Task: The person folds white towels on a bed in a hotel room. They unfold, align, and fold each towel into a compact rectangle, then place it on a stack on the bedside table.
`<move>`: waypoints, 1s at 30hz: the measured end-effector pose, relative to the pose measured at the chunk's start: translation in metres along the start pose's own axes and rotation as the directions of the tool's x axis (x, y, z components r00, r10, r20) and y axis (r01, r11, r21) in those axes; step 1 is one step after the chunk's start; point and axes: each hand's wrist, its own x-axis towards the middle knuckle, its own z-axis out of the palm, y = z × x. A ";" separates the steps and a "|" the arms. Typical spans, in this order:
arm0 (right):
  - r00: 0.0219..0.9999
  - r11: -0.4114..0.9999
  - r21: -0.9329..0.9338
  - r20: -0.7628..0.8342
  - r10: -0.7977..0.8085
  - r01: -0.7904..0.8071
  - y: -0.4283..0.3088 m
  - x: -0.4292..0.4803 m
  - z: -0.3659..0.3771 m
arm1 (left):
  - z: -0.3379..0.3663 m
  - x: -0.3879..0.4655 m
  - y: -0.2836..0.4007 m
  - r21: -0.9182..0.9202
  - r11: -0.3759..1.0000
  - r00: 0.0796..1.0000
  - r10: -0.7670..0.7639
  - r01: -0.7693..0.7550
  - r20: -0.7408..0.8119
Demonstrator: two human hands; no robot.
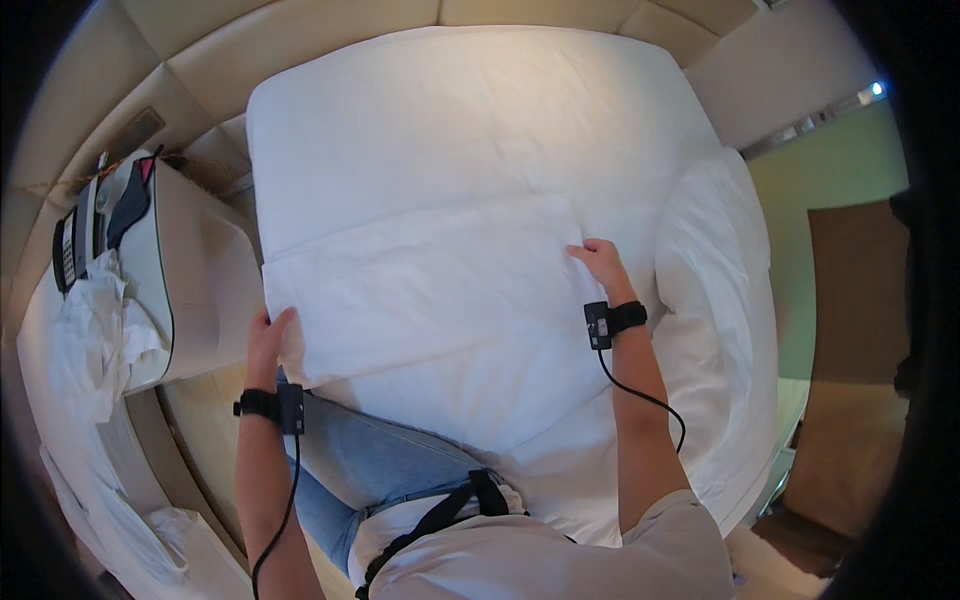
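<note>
A folded white cloth, perhaps a pillowcase (435,281), lies stretched across a bed with a white sheet (450,120). At its lower left end my left hand (271,337) grips the edge, thumb on top. My right hand (604,262) pinches the opposite end near its upper right corner, thumb and fingers closed on the fabric. Both wrists wear black straps with small cabled devices. To the right of my right hand, a bunched white duvet (709,300) lies along the side of the bed.
A white bedside cabinet (202,262) at the left bears a telephone (67,251), a dark cloth item (129,206) and crumpled white fabric (94,330). Padded beige panels (300,52) border the bed's far side. A brown panel or curtain (855,300) stands at the right.
</note>
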 end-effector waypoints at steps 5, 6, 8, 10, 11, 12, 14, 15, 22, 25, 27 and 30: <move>0.999 0.975 0.220 0.017 -0.034 0.029 -0.024 0.032 0.009 | 0.009 0.023 0.033 -0.207 0.977 0.998 -0.055 0.052 -0.009; 0.999 0.991 0.134 -0.050 0.000 0.007 -0.026 0.039 0.015 | 0.010 0.029 0.035 -0.275 0.960 0.999 -0.053 0.049 -0.006; 0.985 0.964 0.216 -0.108 -0.132 0.153 -0.027 0.045 0.019 | 0.011 0.040 0.037 -0.251 0.966 0.996 -0.072 0.057 -0.052; 0.967 0.941 0.246 -0.164 -0.194 0.231 -0.028 0.047 0.017 | 0.008 0.051 0.038 -0.188 0.979 0.990 -0.101 0.081 -0.097; 0.955 0.935 0.240 -0.206 -0.212 0.259 -0.028 0.047 0.016 | 0.007 0.054 0.038 -0.194 0.980 0.990 -0.067 0.043 -0.120; 0.959 0.929 0.275 -0.208 -0.195 0.248 -0.028 0.046 0.013 | 0.007 0.056 0.037 -0.198 0.980 0.990 -0.045 0.018 -0.133; 0.961 0.963 0.222 -0.263 -0.090 0.151 -0.030 0.045 0.010 | 0.008 0.059 0.034 -0.186 0.982 0.985 -0.029 -0.004 -0.171; 0.969 0.964 0.217 -0.225 -0.104 0.153 -0.031 0.046 0.011 | 0.010 0.060 0.032 -0.169 0.986 0.980 -0.034 0.000 -0.196; 0.976 0.958 0.262 -0.207 -0.066 0.121 -0.028 0.058 0.029 | 0.016 0.062 0.014 -0.198 0.977 0.978 0.033 -0.075 -0.206; 0.971 0.970 0.212 -0.228 -0.072 0.122 -0.021 0.063 0.033 | 0.018 0.065 0.009 -0.187 0.982 0.965 -0.018 -0.032 -0.261; 0.934 0.980 0.047 -0.317 -0.168 0.192 -0.021 0.065 0.032 | 0.017 0.067 0.013 -0.129 0.992 0.968 -0.031 -0.002 -0.251; 0.866 0.881 -0.435 -0.352 -0.355 0.184 -0.037 0.052 0.037 | 0.022 0.054 0.030 0.121 0.973 0.904 0.229 -0.198 -0.362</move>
